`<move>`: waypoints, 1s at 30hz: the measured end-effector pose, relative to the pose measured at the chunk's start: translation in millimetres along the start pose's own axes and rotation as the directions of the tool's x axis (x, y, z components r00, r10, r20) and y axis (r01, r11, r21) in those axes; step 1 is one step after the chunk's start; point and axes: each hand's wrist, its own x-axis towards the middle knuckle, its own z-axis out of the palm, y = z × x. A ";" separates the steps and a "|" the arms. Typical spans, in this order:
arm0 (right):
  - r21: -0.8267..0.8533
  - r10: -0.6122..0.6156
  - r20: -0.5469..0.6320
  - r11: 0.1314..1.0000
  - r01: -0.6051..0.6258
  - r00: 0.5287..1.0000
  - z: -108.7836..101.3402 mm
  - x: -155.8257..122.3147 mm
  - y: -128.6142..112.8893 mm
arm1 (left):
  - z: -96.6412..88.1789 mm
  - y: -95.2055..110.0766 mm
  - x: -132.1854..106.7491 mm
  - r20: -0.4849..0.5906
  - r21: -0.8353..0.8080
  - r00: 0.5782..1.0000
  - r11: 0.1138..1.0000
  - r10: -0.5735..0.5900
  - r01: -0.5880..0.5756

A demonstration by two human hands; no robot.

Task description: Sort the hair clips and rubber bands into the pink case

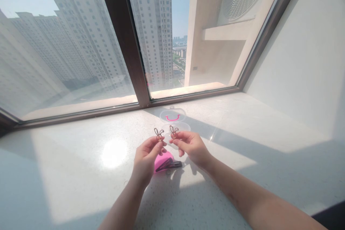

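Observation:
Between the thumb and fingers of my left hand [147, 158] is a small dark rabbit-ear ornament [159, 133] with a round loop below two ear shapes. My right hand [192, 147] pinches a matching rabbit-ear ornament [174, 131] the same way. Both are held upright, side by side and slightly apart. Below my hands lies a bright pink rounded item [165, 157], partly hidden by my left hand. Black snap hair clips [175, 164] rest on and beside it. Behind my hands stands an open clear plastic case [184, 127] with a pink handle [173, 118] on its raised half.
The pale speckled windowsill [81, 183] carries bright sun patches and shadows. A dark window frame [124, 39] rises behind the case, with tall buildings outside. A white wall [296, 64] bounds the right side. A thin small ring [168, 172] lies near the clips.

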 end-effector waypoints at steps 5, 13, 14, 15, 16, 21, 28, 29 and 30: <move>-0.003 0.001 -0.007 1.000 -0.001 1.000 0.1 -0.7 -1.9 | 0.0 -1.2 0.0 -0.009 0.007 1.000 1.000 -0.009 0.009; -0.013 -0.003 0.006 1.000 0.003 1.000 0.6 -1.9 -3.8 | -0.6 0.5 -1.2 0.022 -0.050 1.000 0.999 -0.021 0.022; -0.010 -0.004 0.005 1.000 0.004 1.000 0.4 -1.8 -3.4 | -0.6 0.9 -1.2 0.020 -0.048 1.000 0.999 -0.022 0.023; -0.007 -0.004 0.003 1.000 0.004 1.000 0.2 -1.6 -3.0 | -0.5 1.3 -1.3 0.019 -0.044 1.000 0.999 -0.023 0.024; -0.004 -0.004 0.002 1.000 0.004 1.000 0.1 -1.6 -2.7 | -0.3 1.7 -1.3 0.019 -0.040 1.000 0.999 -0.024 0.025; -0.009 -0.004 0.006 1.000 0.004 1.000 -0.5 -1.4 -3.0 | 0.7 2.7 -1.6 0.024 -0.018 0.999 1.000 -0.021 0.022; -0.009 -0.002 -0.006 1.000 0.002 1.000 0.7 -1.3 -4.5 | -0.7 1.1 -2.1 0.035 0.014 0.999 1.000 -0.008 0.008; -0.011 -0.004 -0.007 1.000 0.004 1.000 0.9 -1.3 -4.4 | -0.9 0.9 -2.0 0.037 0.016 0.999 1.000 -0.007 0.007; -0.011 -0.006 -0.007 1.000 0.006 1.000 1.0 -1.4 -4.2 | -1.1 0.7 -1.9 0.039 0.018 0.999 1.000 -0.007 0.006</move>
